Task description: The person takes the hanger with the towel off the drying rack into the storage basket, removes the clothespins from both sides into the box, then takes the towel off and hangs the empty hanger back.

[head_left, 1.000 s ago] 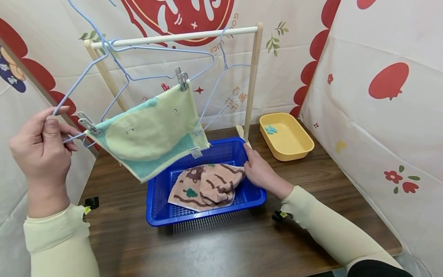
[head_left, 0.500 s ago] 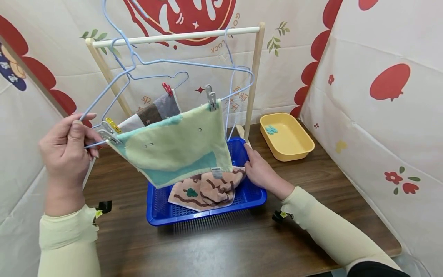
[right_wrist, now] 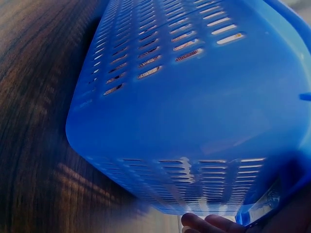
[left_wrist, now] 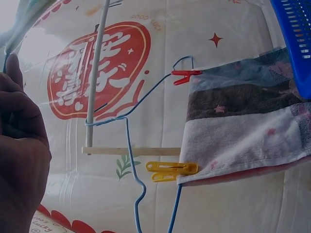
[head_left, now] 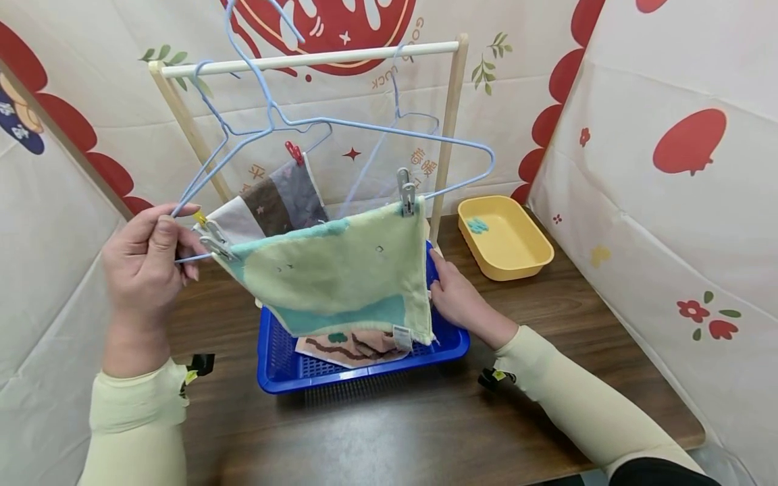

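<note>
My left hand (head_left: 146,260) grips the left end of a light blue clothes hanger (head_left: 389,127), held in the air before the rack. Two grey clothespins (head_left: 407,192) fasten a pale green and teal towel (head_left: 334,277) to its bottom bar. My right hand (head_left: 458,297) holds the right rim of a blue plastic basket (head_left: 292,378); its fingertips (right_wrist: 194,222) show at the basket wall in the right wrist view. Inside the basket lies a pink and brown towel (head_left: 352,347), partly hidden behind the hanging towel.
A wooden rack (head_left: 450,128) with a white rod stands at the back. On it hang a hanger with a striped towel (head_left: 282,199), pinned by red (left_wrist: 184,75) and yellow (left_wrist: 172,168) clothespins, and another hanger (head_left: 395,101). A yellow tray (head_left: 516,250) with small teal items stands right.
My left hand has moved right, bringing the hanger and green towel across in front of the rack and over the basket. The striped towel behind has come into view. My right hand stays at the basket.
</note>
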A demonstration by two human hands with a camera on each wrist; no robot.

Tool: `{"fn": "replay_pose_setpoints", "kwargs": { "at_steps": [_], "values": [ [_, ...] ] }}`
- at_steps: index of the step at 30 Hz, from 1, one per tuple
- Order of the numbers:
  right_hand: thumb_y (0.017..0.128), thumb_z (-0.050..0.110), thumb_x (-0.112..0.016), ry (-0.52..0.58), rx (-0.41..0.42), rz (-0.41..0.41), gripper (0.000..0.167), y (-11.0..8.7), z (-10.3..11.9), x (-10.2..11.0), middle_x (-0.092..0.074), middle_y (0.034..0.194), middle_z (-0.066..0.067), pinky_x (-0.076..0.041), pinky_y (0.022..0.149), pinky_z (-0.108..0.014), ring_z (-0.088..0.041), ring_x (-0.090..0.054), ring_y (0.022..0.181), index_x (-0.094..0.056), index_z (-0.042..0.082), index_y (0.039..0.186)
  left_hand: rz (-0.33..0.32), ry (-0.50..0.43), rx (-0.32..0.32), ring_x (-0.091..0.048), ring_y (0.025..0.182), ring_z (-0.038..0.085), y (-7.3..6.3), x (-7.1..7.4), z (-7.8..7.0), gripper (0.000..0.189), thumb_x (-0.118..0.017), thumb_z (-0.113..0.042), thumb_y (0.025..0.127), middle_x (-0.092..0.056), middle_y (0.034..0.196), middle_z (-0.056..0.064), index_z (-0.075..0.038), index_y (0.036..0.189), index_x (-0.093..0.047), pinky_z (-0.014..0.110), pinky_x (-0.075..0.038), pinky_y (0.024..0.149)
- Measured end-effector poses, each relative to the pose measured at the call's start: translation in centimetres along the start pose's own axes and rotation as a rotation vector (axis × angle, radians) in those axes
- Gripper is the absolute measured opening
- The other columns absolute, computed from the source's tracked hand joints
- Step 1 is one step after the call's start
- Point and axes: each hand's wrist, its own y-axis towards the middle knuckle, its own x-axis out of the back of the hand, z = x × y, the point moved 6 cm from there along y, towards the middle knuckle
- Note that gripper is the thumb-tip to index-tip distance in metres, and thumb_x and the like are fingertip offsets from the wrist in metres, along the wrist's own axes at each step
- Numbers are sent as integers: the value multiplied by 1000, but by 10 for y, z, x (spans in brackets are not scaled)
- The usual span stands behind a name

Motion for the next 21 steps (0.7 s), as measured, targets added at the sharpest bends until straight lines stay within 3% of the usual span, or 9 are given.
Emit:
{"fn": "replay_pose_setpoints", "kwargs": {
  "at_steps": [7, 11, 15, 21],
  "values": [
    [115, 17, -38, -3, 1, -11, 69, 1, 0, 1, -34, 174, -25, -37, 127, -61, -40, -38, 159, -13, 13, 179, 93, 146, -33, -64, 55, 4, -8, -8, 14, 21, -59, 10, 109, -76, 77, 3, 24, 122, -66, 12, -50, 50],
    [114, 16, -39, 12, 3, -11, 70, -1, 1, 1, -34, 174, -25, -38, 126, -62, -40, -39, 158, -13, 14, 179, 129, 300, -48, -60, 52, 2, -12, -13, 23, 21, -56, 9, 110, -74, 74, -1, 21, 121, -70, 12, -50, 51],
    [114, 15, -40, 19, -2, -14, 69, -1, 1, 1, -34, 174, -25, -37, 127, -61, -40, -38, 159, -14, 12, 178, 161, 426, -72, -58, 52, 2, -17, -18, 34, 22, -56, 9, 111, -72, 73, 3, 15, 121, -75, 12, -50, 53],
    [115, 16, -40, 11, -7, -15, 68, -1, 3, 0, -31, 177, -23, -34, 129, -60, -38, -33, 162, -16, 10, 178, 145, 443, -107, -61, 55, 2, -25, -18, 53, 20, -58, 8, 110, -70, 70, 13, 13, 118, -76, 11, -50, 53]
  ]
}}
